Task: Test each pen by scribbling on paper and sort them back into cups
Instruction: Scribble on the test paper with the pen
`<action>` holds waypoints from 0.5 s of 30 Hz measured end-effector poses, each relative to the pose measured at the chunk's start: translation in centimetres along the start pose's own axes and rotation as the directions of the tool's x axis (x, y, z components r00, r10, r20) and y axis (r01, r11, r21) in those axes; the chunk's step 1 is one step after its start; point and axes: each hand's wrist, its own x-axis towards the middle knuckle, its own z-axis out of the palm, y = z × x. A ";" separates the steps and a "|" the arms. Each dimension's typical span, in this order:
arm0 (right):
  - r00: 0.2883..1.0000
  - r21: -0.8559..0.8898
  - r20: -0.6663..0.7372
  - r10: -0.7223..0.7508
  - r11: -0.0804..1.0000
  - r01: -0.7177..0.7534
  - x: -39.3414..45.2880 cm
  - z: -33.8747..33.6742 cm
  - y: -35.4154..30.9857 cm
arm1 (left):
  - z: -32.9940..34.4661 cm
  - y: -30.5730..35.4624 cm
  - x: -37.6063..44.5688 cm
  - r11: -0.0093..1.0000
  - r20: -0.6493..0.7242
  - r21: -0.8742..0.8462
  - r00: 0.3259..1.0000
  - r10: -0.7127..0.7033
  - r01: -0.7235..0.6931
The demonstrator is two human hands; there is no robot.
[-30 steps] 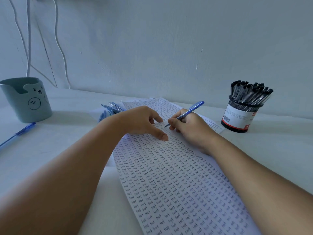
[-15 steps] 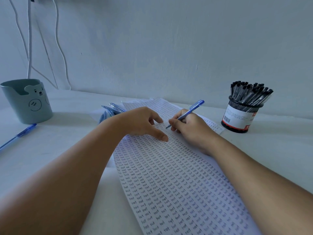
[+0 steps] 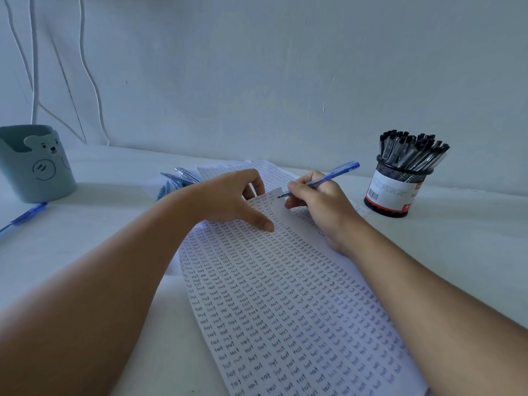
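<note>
A sheet of paper [image 3: 285, 295] filled with rows of small handwritten words lies in front of me on the white table [image 3: 471, 252]. My left hand [image 3: 228, 195] pinches its far edge, thumb on top and fingers behind, and that edge is lifted and curled toward me. More written sheets show beneath it. My right hand [image 3: 320, 207] grips a blue pen [image 3: 337, 172] in a writing hold, with the tip just beside the raised corner. A black mesh cup [image 3: 391, 192] at the right holds several black pens [image 3: 411, 151]. A teal bear cup [image 3: 34, 167] stands at the far left.
A loose blue pen [image 3: 25, 215] lies on the table in front of the teal cup. A small pile of blue pens [image 3: 177, 180] sits behind my left wrist. White cables [image 3: 85, 67] hang down the wall at the back left.
My left hand went from resting flat on the sheet to pinching and lifting its far edge. The pen tip came off the paper, and my right hand shifted slightly.
</note>
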 end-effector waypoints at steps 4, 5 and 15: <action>0.999 -0.088 0.032 -0.007 0.996 0.010 0.1 0.2 0.1 | 0.1 0.1 0.0 1.000 0.000 0.006 1.000 -0.012 0.012; 0.999 -0.110 0.039 -0.014 0.994 0.018 0.1 0.3 0.2 | 0.1 0.1 0.0 1.000 0.000 0.000 1.000 -0.015 0.015; 0.996 -0.236 0.080 -0.051 0.969 0.068 -0.1 0.3 0.1 | 0.0 0.3 0.0 1.000 0.003 0.024 1.000 0.003 -0.003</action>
